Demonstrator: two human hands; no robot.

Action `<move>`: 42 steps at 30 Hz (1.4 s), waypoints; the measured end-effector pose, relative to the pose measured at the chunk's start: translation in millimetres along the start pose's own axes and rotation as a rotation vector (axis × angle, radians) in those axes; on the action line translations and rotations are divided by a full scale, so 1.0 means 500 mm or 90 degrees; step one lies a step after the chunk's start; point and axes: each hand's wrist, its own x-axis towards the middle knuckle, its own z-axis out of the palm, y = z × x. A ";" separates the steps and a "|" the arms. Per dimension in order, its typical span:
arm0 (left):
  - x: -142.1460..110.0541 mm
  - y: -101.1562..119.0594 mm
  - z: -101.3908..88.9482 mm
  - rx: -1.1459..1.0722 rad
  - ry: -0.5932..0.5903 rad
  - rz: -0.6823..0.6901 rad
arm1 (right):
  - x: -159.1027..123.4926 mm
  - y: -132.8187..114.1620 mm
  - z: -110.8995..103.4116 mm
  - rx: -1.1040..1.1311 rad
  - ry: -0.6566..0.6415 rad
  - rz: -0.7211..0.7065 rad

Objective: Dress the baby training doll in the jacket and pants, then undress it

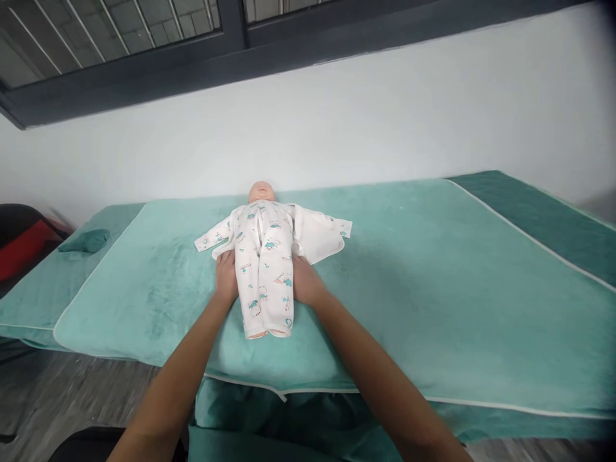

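Observation:
A baby doll (262, 191) lies on its back on the green bed, its head toward the wall. White printed pants (264, 282) cover its legs and reach high up the body. Its matching white jacket (318, 234) is spread open, with one flap laid out to the right and both sleeves stretched sideways. My left hand (226, 276) is against the left side of the pants, beside the jacket's lower edge. On the opposite side, my right hand (305, 280) touches the pants at hip height. The fingers of both hands are largely hidden behind the doll and its clothes.
The padded green bed cover (433, 289) has white piping and stretches far to the right. A white wall (385, 122) rises behind it, below a dark-framed window (235, 38). A black and red chair (29, 247) stands at far left, near a small green cushion (85, 241).

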 end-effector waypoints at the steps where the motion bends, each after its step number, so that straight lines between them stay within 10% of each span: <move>1: -0.001 -0.002 0.000 0.009 0.003 -0.004 | 0.000 0.002 0.002 -0.073 -0.019 -0.009; 13: -0.015 -0.007 -0.008 0.026 0.061 0.005 | -0.011 0.025 -0.009 -0.098 -0.005 -0.015; 20: -0.025 -0.028 0.006 -0.062 0.123 -0.129 | -0.019 0.046 -0.013 0.044 -0.008 0.002; 26: -0.020 -0.053 0.007 -0.083 0.243 -0.302 | -0.034 0.117 -0.049 -0.030 0.336 0.333; 33: 0.004 -0.038 0.011 0.019 0.145 -0.419 | -0.033 0.143 -0.083 -0.214 0.177 0.555; 37: 0.011 -0.019 0.005 0.072 0.082 -0.462 | 0.008 0.134 -0.105 0.013 0.115 0.526; 42: 0.013 -0.016 0.003 0.080 0.059 -0.464 | 0.078 0.039 -0.126 0.468 0.211 0.214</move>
